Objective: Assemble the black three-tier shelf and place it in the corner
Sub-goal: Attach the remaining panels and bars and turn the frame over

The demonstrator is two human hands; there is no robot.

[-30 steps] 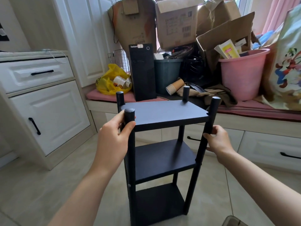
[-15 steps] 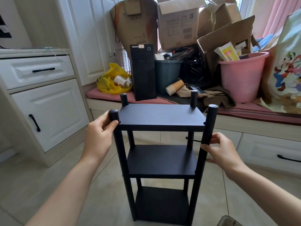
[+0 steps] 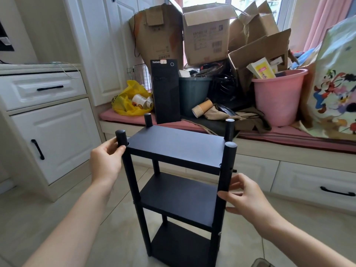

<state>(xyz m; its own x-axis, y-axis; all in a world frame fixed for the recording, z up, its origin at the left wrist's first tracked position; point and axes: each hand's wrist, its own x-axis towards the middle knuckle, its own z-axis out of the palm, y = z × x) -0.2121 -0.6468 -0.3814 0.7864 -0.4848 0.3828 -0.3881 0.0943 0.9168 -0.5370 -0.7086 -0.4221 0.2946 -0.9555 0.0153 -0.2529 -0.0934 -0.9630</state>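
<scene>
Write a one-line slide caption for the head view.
Left hand grips the near-left post and right hand the near-right post of the upright black three-tier shelf.
</scene>
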